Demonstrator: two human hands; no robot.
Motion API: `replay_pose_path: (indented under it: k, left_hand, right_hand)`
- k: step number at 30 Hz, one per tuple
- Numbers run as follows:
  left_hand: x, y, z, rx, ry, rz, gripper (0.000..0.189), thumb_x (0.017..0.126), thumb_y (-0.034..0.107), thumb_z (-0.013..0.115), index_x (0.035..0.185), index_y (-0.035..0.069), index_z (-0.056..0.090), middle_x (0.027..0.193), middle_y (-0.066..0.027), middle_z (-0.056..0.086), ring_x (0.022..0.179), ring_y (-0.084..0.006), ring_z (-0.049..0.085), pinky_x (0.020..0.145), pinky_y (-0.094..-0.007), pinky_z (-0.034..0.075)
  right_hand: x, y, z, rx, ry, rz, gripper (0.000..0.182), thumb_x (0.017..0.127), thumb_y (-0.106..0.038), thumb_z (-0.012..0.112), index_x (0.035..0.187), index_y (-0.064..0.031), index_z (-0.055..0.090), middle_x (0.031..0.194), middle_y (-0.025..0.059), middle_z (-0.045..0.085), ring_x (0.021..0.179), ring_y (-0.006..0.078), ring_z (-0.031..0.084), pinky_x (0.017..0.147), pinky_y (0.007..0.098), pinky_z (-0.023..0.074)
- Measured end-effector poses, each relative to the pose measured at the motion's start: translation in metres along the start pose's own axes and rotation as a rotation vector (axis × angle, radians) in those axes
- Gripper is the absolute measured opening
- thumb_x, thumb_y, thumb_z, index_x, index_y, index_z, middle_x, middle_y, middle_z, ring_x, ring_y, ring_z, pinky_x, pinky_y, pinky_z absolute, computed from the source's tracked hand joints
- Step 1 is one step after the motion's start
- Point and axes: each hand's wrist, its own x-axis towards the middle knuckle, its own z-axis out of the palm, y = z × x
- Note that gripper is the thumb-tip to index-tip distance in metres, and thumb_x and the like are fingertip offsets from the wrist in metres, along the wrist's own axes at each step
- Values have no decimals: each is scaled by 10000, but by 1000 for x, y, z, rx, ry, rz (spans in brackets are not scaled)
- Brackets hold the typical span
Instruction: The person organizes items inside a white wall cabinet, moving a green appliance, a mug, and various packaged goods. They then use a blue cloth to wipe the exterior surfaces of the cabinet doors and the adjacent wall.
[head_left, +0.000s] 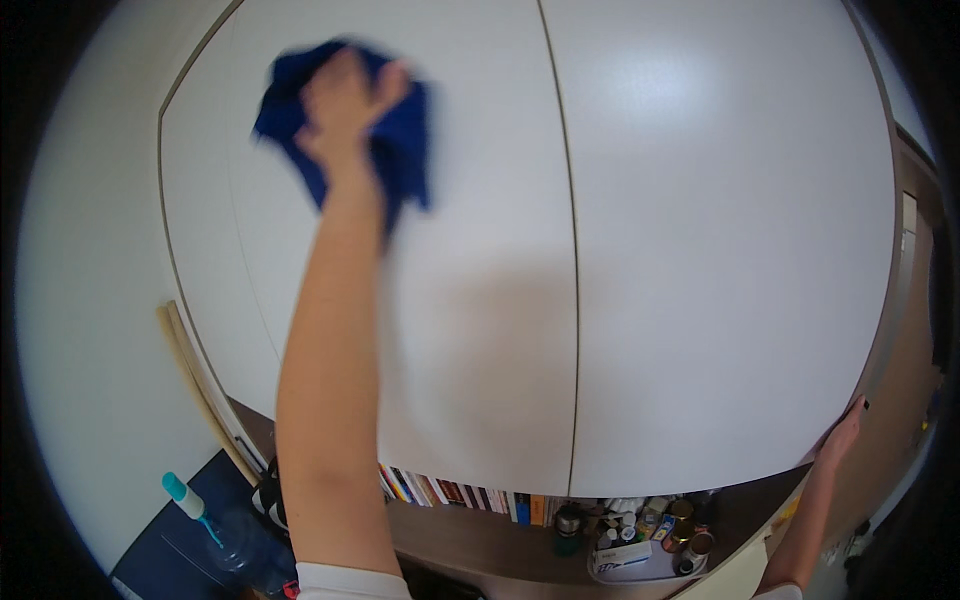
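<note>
A dark blue cloth (405, 157) lies against the left white cabinet door (480, 300), at its upper part. My left hand (345, 105) presses flat on the cloth, fingers spread; hand and cloth are blurred. At the far right, my right hand (841, 439) touches the lower right corner of the other white door (720, 262), beside the cabinet's side edge. Its fingers are partly hidden, and whether they grip the edge cannot be told.
Below the doors, a brown shelf (465, 540) holds a row of books (457, 495) and a tray (645, 574) of jars and small boxes. Long pale strips (195, 382) lean at left, above a large clear plastic bottle (240, 544) and a teal-capped bottle (184, 495).
</note>
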Motion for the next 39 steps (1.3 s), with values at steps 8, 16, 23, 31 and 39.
replay_pose_path:
  k: [8, 16, 23, 31, 39]
  left_hand:
    - [-44, 150, -21, -277, -63, 704, 634, 915, 534, 535, 1435, 177, 468, 1508, -160, 391, 1428, -335, 300, 1128, -562, 232]
    - [19, -119, 1, 13, -13, -146, 699, 973, 604, 347, 1521, 173, 305, 1563, -109, 305, 1456, -253, 245, 1143, -490, 242]
    - [10, -73, 3, 22, -69, -789, 816, 920, 723, 273, 1533, 185, 258, 1582, -98, 271, 1459, -304, 225, 1099, -666, 148]
    - [53, 160, 12, 18, -104, 72, 721, 949, 630, 357, 1508, 176, 325, 1543, -116, 340, 1434, -317, 279, 1119, -628, 192]
    - [14, 223, -1, -277, -143, 317, 525, 1014, 431, 371, 1385, 87, 511, 1286, -204, 569, 1221, -351, 522, 1092, -498, 324]
  right_hand:
    - [28, 26, -32, 78, -92, -18, 648, 1006, -486, 457, 1218, 113, 582, 1193, 145, 626, 1056, 209, 574, 951, 308, 430]
    - [17, 64, -16, 102, -107, -30, 605, 1032, -403, 427, 1350, 109, 480, 1400, 171, 511, 1275, 227, 476, 1087, 299, 327]
    - [17, 36, -30, 68, -70, -91, 567, 1036, -368, 438, 1330, 114, 496, 1354, 159, 553, 1232, 217, 511, 1063, 295, 354]
    - [-1, 30, -23, 42, -65, -160, 523, 1035, -325, 450, 1243, 145, 544, 1246, 179, 613, 1142, 218, 555, 1027, 302, 388]
    - [-29, 9, -25, 64, -75, -220, 315, 1030, -244, 474, 940, 47, 556, 887, 12, 541, 857, 117, 472, 800, 251, 407]
